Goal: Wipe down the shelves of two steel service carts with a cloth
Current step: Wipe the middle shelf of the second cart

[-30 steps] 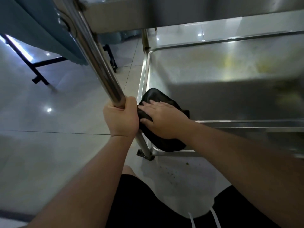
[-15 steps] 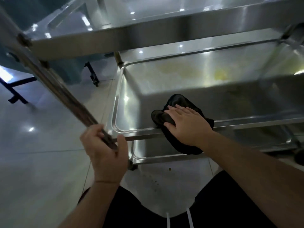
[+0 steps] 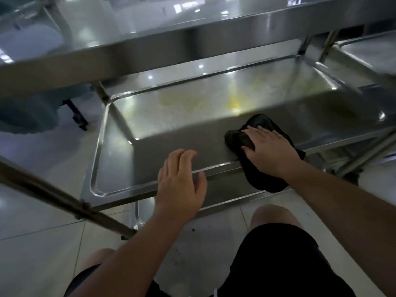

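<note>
Now, step: wiping the near edge of the middle shelf (image 3: 171,125), as I judge it.
Right hand (image 3: 270,151): fingers flat and slightly spread, pressing down on the cloth (image 3: 260,179); not curled round it.
Left hand (image 3: 182,179): fingers loosely apart, empty, over the shelf's front rim; whether it touches the rim, I cannot tell.
Cloth: dark, bunched under the right palm, draped over the front rim, its tail hanging below the wrist.
Cloth handling: soft and limp, likely light; it should fold and slide easily on smooth steel. Best held by a flat palm on the bunched middle, the loose tail gathered in so it does not drag.
Shelf: steel tray, smooth and probably slippery; yellowish stains (image 3: 233,101) lie beyond the right fingertips, well apart from the cloth.
Upper shelf (image 3: 192,39): above both hands, limiting the reach.
Second cart (image 3: 368,54): far right of the right fingers, not touched.
Risk: the cloth may slip off the rim.
</note>
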The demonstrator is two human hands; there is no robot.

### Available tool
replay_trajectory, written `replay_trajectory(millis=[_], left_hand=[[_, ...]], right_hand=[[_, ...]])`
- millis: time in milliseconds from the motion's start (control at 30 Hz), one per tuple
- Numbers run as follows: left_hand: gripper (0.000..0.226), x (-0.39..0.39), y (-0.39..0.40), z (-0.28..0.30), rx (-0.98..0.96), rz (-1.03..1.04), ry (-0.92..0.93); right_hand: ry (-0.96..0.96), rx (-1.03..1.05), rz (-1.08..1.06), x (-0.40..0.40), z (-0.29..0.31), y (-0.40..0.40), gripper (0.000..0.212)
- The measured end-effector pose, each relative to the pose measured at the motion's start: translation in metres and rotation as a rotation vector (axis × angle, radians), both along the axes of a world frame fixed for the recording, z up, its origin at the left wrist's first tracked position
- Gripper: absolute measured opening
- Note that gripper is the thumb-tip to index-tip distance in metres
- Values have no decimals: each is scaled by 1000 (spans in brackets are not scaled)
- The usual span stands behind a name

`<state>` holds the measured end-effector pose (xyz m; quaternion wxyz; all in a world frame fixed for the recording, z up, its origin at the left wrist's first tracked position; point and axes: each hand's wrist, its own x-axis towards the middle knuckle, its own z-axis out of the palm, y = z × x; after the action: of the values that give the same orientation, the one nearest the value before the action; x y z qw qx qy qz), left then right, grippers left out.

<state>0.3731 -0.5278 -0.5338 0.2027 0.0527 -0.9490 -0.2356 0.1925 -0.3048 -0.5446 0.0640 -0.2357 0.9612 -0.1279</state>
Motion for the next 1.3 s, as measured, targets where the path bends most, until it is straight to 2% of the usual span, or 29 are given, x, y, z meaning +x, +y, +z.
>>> replay_trajectory(millis=[200,433,733,867,1000,1133,1233,1300], left_hand=[[52,-44,48,-6,-140,-46,-148],[53,-80,99,-12,-278,-267,-189],[77,-114,105,-16,-416,-238,-265],[81,-110,107,-18,-417,-198,-270],[87,-111,107,-17,-442,-222,-322],[84,-109,108,-15,-471,-220,-308],[82,-110,108,-18,-485,-228,-283],[83,-112,107,-19,-500,-232,-285]], right_hand=[[53,27,-58,-32,4,70,59],[57,24,-127,-61,10,134,59],[28,48,-276,-105,16,213,51],[-12,45,-373,-129,10,238,53],[-23,70,-430,-158,6,247,62],[43,44,-513,-191,7,240,60],[77,0,-542,-202,13,208,57],[31,-38,-481,-199,20,175,54]])
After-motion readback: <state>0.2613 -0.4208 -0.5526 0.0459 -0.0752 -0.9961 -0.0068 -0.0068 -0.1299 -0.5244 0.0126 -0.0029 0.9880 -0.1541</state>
